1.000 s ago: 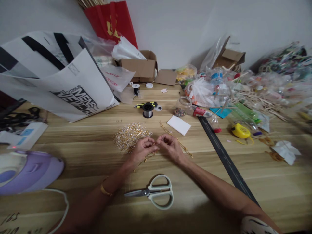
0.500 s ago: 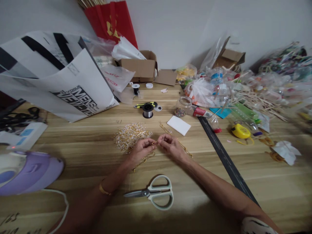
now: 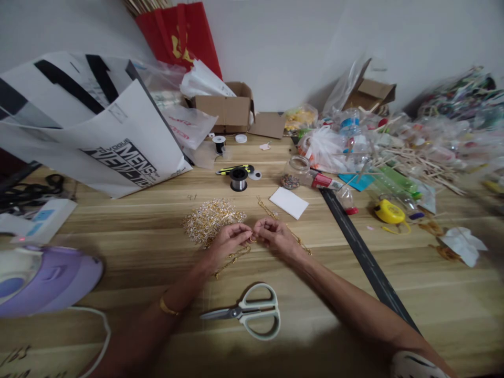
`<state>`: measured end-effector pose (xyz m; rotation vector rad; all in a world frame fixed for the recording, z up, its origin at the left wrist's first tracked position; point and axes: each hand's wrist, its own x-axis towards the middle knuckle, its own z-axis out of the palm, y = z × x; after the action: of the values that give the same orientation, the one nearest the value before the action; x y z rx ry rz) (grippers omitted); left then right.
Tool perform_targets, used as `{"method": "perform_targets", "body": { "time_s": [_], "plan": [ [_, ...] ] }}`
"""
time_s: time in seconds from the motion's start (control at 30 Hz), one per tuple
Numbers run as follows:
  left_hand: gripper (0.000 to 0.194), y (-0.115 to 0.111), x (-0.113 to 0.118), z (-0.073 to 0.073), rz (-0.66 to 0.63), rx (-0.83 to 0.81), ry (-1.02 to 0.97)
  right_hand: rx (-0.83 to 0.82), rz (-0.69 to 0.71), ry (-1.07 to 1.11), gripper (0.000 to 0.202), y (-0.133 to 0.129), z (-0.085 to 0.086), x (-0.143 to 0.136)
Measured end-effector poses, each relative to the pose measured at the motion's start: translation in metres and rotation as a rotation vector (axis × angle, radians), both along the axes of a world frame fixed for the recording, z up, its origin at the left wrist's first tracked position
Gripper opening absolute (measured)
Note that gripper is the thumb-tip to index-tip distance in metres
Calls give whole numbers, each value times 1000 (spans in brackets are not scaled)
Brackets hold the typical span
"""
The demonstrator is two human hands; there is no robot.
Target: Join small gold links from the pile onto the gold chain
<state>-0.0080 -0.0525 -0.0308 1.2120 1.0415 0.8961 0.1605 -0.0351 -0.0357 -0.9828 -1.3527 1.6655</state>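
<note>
Pinching fingers: thumb and forefinger of the left hand (image 3: 229,241) are together, and those of the right hand (image 3: 277,237) are together almost tip to tip with them; both seem clamped on one small gold loop (image 3: 252,240), though the tips hide part of the grip.
Loop's place: between the two sets of fingertips, its curve showing just below them.
Left chain (image 3: 232,260): on the tabletop (image 3: 326,310), just nearer the body than the left fingers; whether it joins the loop cannot be told.
Right chain (image 3: 300,242): lying beyond and to the right of the right fingers, its middle hidden behind the hand.
Bead pile (image 3: 210,220): clear and gold pieces heaped just beyond and left of the left fingers.
Scissors (image 3: 252,312): nearer the body than the fingers, well apart from both hands, blades pointing left.
Slip risk: so small a loop could spring from the tips if one pinch loosens or the two pull unevenly.
Loss risk: if it jumps left, it could vanish among similar gold bits in the pile.
Bend risk: too hard a twist may deform it, as it looks thin.
Snag risk: a careless sideways sweep of the right wrist could drag the right chain.
</note>
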Motion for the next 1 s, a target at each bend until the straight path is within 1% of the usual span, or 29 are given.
{"method": "perform_targets", "body": {
  "time_s": [0.1, 0.23, 0.4, 0.53, 0.7, 0.83, 1.0],
  "plan": [
    [16, 1, 2, -1, 45, -8, 7, 2, 14, -26, 27, 0, 0, 0],
    [16, 1, 4, -1, 68, 18, 2, 0, 26, -37, 26, 0, -3, 1],
    [13, -1, 4, -2, 63, 62, 46, -11, 35, -33, 26, 0, -5, 0],
    [13, -2, 4, -2, 51, 88, 42, -13, 31, -26, 27, 0, -3, 0],
    [15, -1, 3, -3, 36, 27, 4, 21, 46, -14, 28, -1, 1, 1],
    [18, -1, 3, -2, 42, -34, -37, 12, 37, -19, 27, -2, 1, 1],
    [14, -1, 3, -5, 61, 4, -4, 19, 34, -40, 30, -1, -1, 0]
  ]
}}
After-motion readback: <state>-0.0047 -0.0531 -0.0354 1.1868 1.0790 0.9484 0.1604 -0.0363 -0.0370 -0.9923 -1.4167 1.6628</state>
